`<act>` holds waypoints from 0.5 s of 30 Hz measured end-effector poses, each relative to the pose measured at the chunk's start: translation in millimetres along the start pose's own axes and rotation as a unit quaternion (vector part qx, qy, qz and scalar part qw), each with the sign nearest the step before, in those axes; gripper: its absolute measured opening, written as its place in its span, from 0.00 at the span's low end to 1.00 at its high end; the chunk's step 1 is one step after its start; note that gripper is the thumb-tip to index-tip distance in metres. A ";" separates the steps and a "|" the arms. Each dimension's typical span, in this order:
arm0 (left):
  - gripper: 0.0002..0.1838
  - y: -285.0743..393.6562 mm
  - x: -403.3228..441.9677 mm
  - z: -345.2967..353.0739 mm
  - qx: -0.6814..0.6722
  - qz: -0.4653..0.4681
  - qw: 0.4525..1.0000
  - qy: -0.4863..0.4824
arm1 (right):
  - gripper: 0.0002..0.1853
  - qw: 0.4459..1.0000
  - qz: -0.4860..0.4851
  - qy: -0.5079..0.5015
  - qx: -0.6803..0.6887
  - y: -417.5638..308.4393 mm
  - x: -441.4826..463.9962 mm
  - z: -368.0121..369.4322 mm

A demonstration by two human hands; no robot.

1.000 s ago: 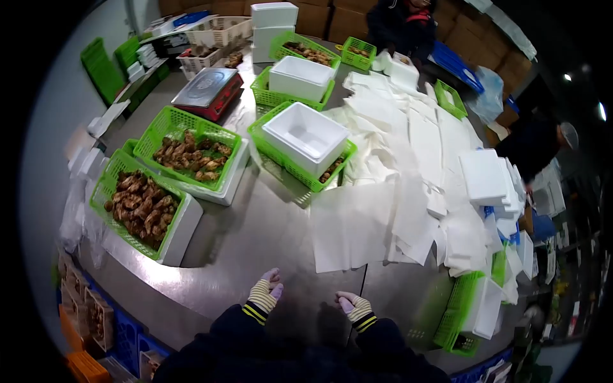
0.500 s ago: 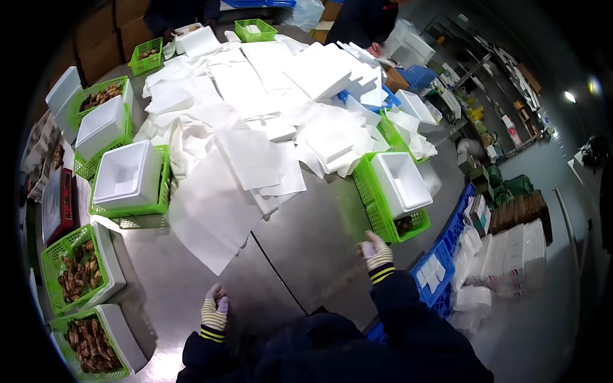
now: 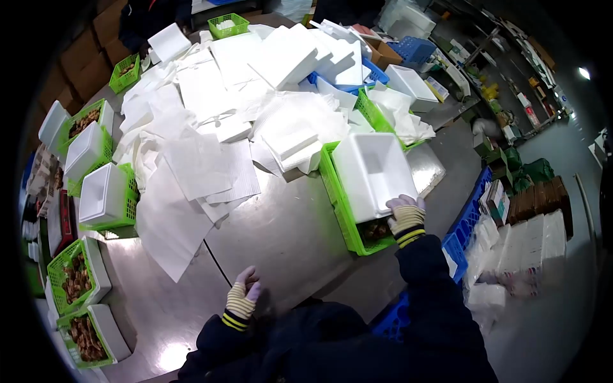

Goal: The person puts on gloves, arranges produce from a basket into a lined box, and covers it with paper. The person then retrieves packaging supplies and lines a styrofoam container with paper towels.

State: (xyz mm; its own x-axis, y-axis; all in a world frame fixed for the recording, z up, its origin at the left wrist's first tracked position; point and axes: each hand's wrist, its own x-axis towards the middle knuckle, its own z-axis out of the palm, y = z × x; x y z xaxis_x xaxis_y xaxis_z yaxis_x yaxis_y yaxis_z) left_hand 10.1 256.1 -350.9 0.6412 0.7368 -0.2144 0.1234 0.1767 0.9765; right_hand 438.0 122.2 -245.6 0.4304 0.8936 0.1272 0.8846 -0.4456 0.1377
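Observation:
My right hand (image 3: 406, 213), in a pale glove with a striped cuff, grips the near rim of a white foam box (image 3: 364, 172). This box sits tilted in a green plastic basket (image 3: 335, 214). Under its near end, brown lumpy pieces (image 3: 375, 231) show in the basket; I cannot tell what they are. My left hand (image 3: 244, 288), gloved alike, hovers over the bare metal near the table's front edge. Its fingers are loosely bent and apart, with nothing in them.
White sheets (image 3: 185, 217) and foam lids (image 3: 287, 57) are heaped across the metal table (image 3: 268, 236). Green baskets of brown pieces (image 3: 78, 281) line the left side, some with foam boxes. Blue crates (image 3: 454, 252) stand at the right edge. Other people (image 3: 153, 22) are across the table.
My right hand has reached forward to the foam box and taken hold of its rim. My left hand has shifted right. The view has turned, moving the table's things leftward.

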 end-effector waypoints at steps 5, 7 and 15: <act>0.29 65.7 11.0 60.6 -0.065 0.009 0.998 0.021 | 0.13 0.954 -0.197 0.186 0.131 -41.5 -11.9 -87.7; 0.32 70.7 15.7 62.1 -0.123 0.021 0.989 0.075 | 0.15 0.933 -0.271 0.147 0.186 -73.8 -22.3 -89.3; 0.38 6.9 25.5 -12.0 -0.093 0.065 0.964 0.242 | 0.17 0.855 -0.439 -0.149 0.232 -216.8 -52.0 1.9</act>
State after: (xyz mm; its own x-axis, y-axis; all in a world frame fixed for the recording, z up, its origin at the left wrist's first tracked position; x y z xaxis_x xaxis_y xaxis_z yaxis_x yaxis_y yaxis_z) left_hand 18.3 283.9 -349.9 0.2082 0.9708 -0.1189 -0.1003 0.1421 0.9848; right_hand 224.2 172.4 -283.9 -0.4713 0.8773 -0.0909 0.8365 0.4119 -0.3614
